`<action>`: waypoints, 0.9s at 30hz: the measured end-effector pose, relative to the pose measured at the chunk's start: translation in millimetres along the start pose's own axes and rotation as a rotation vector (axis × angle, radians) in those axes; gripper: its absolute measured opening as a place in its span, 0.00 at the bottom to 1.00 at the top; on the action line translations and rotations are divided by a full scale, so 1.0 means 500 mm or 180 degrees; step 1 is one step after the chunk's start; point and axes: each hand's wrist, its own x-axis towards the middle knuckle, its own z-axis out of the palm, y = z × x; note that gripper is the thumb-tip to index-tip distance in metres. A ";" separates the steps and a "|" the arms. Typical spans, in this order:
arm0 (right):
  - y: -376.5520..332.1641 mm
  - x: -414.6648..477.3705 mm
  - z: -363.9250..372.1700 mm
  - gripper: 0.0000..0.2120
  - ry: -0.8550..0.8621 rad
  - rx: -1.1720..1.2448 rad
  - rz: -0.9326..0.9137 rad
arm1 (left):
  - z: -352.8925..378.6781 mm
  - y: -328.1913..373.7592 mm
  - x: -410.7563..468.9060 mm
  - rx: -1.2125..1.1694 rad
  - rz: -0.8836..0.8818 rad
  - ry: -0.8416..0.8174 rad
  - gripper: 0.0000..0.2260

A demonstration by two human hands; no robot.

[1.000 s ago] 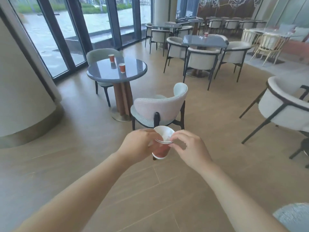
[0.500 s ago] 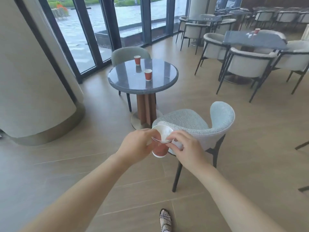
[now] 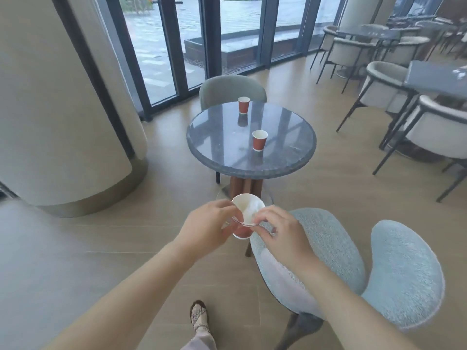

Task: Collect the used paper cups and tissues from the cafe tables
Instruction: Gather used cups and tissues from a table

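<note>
Left hand (image 3: 207, 229): fingers curled round the side of a red paper cup (image 3: 249, 210) — white inside, mouth tilted away. Right hand (image 3: 280, 234): fingers (image 3: 261, 218) pinch its near rim. One cup or several nested, cannot tell. Beyond the fingers, a round grey tabletop (image 3: 214, 142) carries two more red cups, upright and apart — near cup (image 3: 259, 141) straight ahead of the fingers, far cup (image 3: 243, 105) behind it by the far edge. Blue chair (image 3: 333, 248) just right of the fingers; green chair (image 3: 232, 88) past the tabletop.
</note>
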 end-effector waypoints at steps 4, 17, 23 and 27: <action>0.054 0.150 0.065 0.05 0.0072 -0.0002 0.0011 | -0.008 -0.110 0.135 -0.0040 0.0080 -0.0023 0.04; 0.172 0.540 0.232 0.06 0.0546 -0.0271 0.0435 | -0.039 -0.392 0.527 -0.0562 0.0207 -0.0248 0.11; 0.264 0.665 0.242 0.06 0.0568 -0.0394 0.0651 | -0.011 -0.459 0.680 -0.0591 0.0467 -0.0631 0.26; 0.365 0.744 0.236 0.06 0.0590 -0.0623 0.0893 | 0.032 -0.485 0.807 -0.0476 0.0578 -0.0926 0.30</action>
